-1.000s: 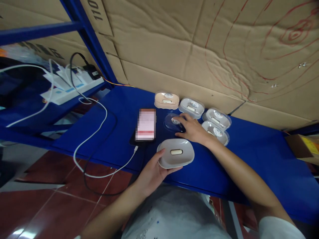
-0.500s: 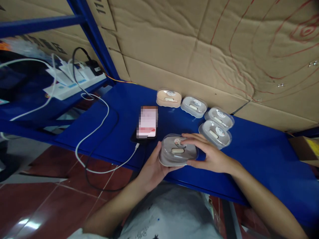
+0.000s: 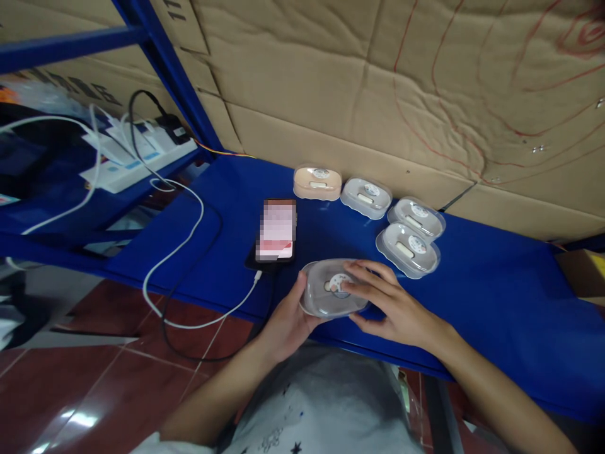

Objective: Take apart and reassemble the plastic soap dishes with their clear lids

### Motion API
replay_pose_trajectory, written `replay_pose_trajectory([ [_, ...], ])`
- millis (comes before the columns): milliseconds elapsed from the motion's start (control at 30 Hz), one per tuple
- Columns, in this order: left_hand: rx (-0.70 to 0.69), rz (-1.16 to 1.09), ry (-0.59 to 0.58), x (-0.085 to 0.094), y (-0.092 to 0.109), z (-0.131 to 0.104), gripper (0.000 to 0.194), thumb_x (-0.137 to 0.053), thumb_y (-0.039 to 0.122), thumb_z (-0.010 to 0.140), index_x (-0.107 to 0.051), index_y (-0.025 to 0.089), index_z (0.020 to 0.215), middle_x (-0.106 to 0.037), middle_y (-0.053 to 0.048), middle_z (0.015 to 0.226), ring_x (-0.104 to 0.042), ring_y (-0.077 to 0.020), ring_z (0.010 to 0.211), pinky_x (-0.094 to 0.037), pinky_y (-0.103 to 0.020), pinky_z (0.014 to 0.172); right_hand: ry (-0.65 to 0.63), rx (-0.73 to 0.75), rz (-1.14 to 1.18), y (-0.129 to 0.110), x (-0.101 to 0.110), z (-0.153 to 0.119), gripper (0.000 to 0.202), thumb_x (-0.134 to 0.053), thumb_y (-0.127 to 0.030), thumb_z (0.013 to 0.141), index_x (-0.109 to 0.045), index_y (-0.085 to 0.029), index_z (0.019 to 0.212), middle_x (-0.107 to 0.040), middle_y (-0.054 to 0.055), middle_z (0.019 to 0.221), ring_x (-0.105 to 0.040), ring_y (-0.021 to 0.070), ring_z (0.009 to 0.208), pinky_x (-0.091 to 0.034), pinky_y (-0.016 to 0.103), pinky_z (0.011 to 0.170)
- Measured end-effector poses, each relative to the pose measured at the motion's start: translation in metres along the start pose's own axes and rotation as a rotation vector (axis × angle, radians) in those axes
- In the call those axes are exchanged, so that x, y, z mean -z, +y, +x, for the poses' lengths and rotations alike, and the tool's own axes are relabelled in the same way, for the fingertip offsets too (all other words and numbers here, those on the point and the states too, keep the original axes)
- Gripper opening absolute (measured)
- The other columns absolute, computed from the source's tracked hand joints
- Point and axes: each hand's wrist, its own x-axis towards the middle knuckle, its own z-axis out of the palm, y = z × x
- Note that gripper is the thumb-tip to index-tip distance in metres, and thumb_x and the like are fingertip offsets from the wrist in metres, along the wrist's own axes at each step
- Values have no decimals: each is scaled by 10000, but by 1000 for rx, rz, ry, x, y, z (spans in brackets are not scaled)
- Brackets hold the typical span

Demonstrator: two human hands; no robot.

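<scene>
"How do the hands look?"

"I see the left hand (image 3: 289, 325) gripping the gray dish (image 3: 319, 308) over the blue table (image 3: 477, 302), palm mostly hidden; the right hand (image 3: 409, 313) clasps its clear lid (image 3: 326, 268), fingers (image 3: 366, 292) covering part of the label (image 3: 334, 281); the phone (image 3: 278, 228) screen is pixelated."

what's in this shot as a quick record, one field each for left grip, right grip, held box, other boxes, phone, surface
left grip: holds the gray box by its left side
right grip: fingers on the clear lid, by its round sticker
held box: gray, lid over it; whether fully seated can't be told
other boxes: one peach box, three lidded gray boxes, toward the cardboard
phone: screen lit, left of and beyond the held box
surface: blue tabletop
</scene>
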Motion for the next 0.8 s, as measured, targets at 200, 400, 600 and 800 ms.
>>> replay_pose_trajectory([
  [200, 39, -46, 7, -1, 0, 1, 551, -491, 614, 1057, -722, 198, 1335, -771, -102, 1322, -686, -291, 1281, -568, -407, 1041, -15, 19, 40, 4, -4, 1, 613, -738, -353, 973, -483, -252, 1521, -411, 146, 1663, -220, 349, 1629, -392, 611, 1254],
  [400, 35, -112, 28, -5, 3, 1, 535, -479, 569, 1076, -727, 156, 1309, -793, -108, 1273, -735, -241, 1186, -572, -323, 994, -10, 43, -32, 8, -9, 3, 702, -774, -456, 940, -469, -269, 1544, -414, 154, 1655, -280, 354, 1607, -413, 592, 1247],
  [600, 23, -150, 14, -6, 4, 3, 496, -479, 537, 1087, -742, 162, 1277, -814, -89, 1220, -750, -232, 1157, -561, -336, 1031, -33, 66, -123, 11, -11, -1, 760, -759, -471, 949, -421, -240, 1590, -399, 168, 1675, -240, 359, 1623, -424, 589, 1240],
  [800, 17, -152, 17, -2, 3, 5, 494, -490, 529, 1084, -725, 162, 1317, -809, -93, 1233, -730, -260, 1215, -538, -395, 1103, 48, 112, -155, 9, -12, 0, 725, -734, -379, 977, -413, -255, 1615, -449, 163, 1646, -316, 360, 1593, -442, 580, 1228],
])
